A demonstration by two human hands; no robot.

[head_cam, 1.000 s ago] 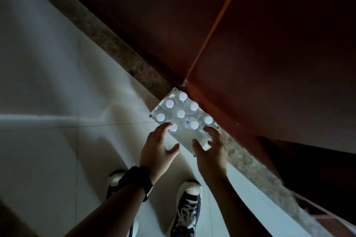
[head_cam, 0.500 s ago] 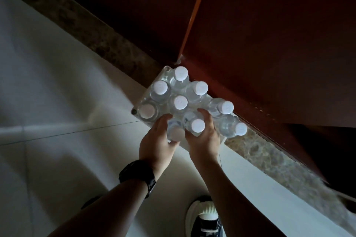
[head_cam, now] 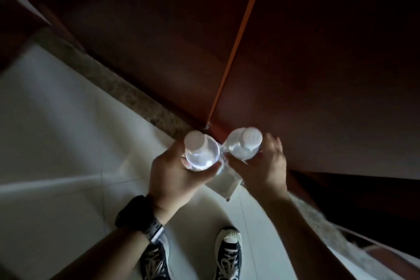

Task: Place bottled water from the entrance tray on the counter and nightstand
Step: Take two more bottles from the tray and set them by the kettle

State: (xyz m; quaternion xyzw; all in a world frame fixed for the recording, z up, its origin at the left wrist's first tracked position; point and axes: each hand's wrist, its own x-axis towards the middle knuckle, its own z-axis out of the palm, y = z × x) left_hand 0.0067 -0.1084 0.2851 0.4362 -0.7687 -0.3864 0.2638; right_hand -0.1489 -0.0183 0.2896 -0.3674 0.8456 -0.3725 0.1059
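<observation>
Fingers of the left hand point(head_cam: 175, 175) curl round one water bottle point(head_cam: 201, 153); the right hand point(head_cam: 261, 166) wraps a second bottle point(head_cam: 244, 145), blurred. Both are held upright above the tray's near corner point(head_cam: 223, 185). Filled, smooth plastic: probably moderately heavy and slippery; best gripped round the body below the shoulder, not by the cap.

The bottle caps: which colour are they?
White. The head view shows a cap on each held bottle, the right one blurred.
</observation>
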